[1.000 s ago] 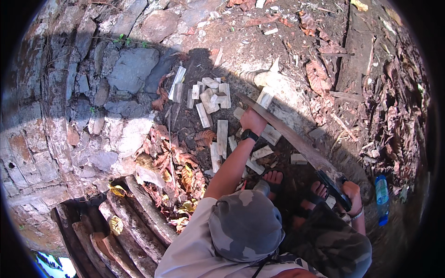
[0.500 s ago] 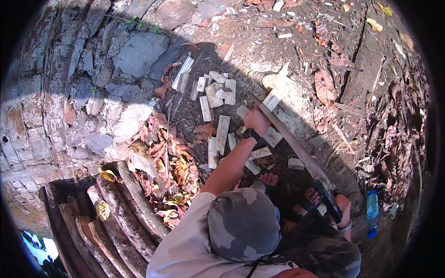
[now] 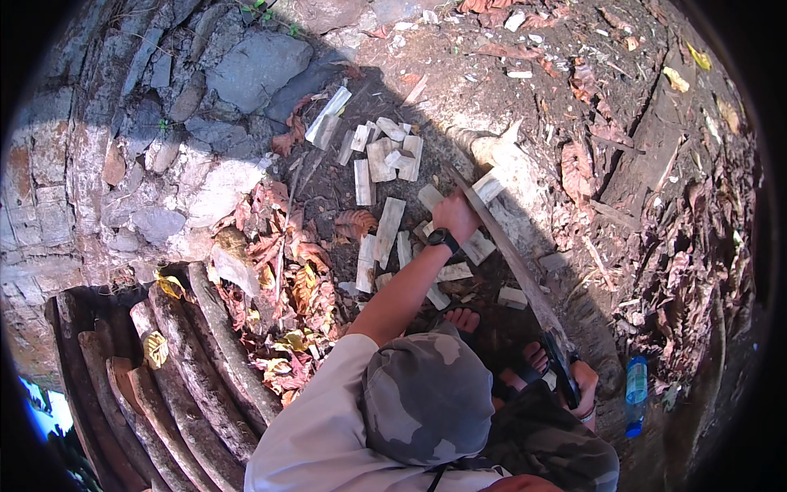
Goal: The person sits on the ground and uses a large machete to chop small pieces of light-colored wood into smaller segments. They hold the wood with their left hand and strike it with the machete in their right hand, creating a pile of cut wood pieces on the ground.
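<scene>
My right hand (image 3: 584, 384) is wrapped round the dark handle of a machete (image 3: 514, 256), whose long brown blade slants up and left. Near its tip, the blade lies across a pale split piece of wood (image 3: 490, 186). My left hand (image 3: 457, 216), with a black watch at the wrist, is closed beside the blade and seems to grip that piece; its fingertips are partly hidden. More split wood pieces (image 3: 388, 228) lie around and left of my left hand. Farther off is a small heap of short blocks (image 3: 381, 161).
A pale log (image 3: 497, 150) lies beyond the blade. Sandalled feet (image 3: 465, 318) are close below the machete. On the right stands or lies a blue-capped plastic bottle (image 3: 636, 394). Round logs (image 3: 197, 361) line the lower left, below a stone wall (image 3: 254, 74). Dry leaves (image 3: 305, 287) litter the ground.
The whole view has shifted slightly, with the bottle and logs appearing lower and farther left. Both hands keep their holds, and the blade remains across the wood piece.
</scene>
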{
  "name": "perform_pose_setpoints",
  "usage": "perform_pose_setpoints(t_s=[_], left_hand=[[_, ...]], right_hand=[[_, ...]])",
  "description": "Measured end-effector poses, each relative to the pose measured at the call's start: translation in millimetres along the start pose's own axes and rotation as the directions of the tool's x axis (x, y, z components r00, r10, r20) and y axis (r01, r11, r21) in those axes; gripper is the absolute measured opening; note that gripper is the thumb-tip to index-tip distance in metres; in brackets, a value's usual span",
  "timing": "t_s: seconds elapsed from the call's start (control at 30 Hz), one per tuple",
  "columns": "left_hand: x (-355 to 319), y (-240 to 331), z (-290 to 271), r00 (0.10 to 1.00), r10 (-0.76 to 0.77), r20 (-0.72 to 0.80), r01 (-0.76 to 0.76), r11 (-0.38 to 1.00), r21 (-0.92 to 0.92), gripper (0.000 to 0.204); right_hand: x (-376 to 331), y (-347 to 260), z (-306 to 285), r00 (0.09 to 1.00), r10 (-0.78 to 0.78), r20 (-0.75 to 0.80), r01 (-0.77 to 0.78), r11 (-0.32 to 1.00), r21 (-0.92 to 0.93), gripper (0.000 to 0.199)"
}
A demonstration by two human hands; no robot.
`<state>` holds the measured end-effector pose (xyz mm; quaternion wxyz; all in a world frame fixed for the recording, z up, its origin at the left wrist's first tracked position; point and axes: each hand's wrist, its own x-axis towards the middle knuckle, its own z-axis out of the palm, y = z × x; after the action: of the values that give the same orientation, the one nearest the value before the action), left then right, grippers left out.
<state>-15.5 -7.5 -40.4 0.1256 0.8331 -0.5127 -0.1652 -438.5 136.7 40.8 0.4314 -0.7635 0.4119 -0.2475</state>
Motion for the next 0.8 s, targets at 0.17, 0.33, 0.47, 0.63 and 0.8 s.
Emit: perform_pose_setpoints(t_s=[0.17, 0.33, 0.47, 0.63, 0.8], left_hand=[[-1.2, -12.8, 2.4, 0.997, 0.082, -0.009, -0.081, 0.995, 0.050, 0.022], [4.0, -18.9, 4.5, 0.993, 0.118, 0.032, -0.120, 0.990, 0.075, 0.035], [3.2, 0.2, -0.9, 1.000, 0.012, 0.007, -0.012, 0.999, -0.032, 0.049], [2.0, -2.8, -2.5, 0.999, 0.053, 0.007, -0.053, 0.998, -0.036, 0.026], [-2.2, -24.7, 2.8, 0.996, 0.087, 0.006, -0.087, 0.995, 0.049, 0.023]], right_hand=[[86.2, -27.8, 36.7, 1.000, -0.007, -0.021, 0.008, 0.999, 0.041, 0.022], [57.2, -26.5, 25.6, 0.999, -0.045, 0.002, 0.045, 0.999, 0.017, 0.019], [-2.2, -12.3, 3.7, 0.999, 0.040, -0.030, -0.040, 0.999, -0.003, 0.016], [74.5, -24.5, 35.6, 1.000, -0.002, -0.017, 0.003, 0.999, 0.040, 0.020], [86.1, -33.8, 41.9, 0.999, -0.049, 0.015, 0.049, 0.999, 0.011, 0.025]])
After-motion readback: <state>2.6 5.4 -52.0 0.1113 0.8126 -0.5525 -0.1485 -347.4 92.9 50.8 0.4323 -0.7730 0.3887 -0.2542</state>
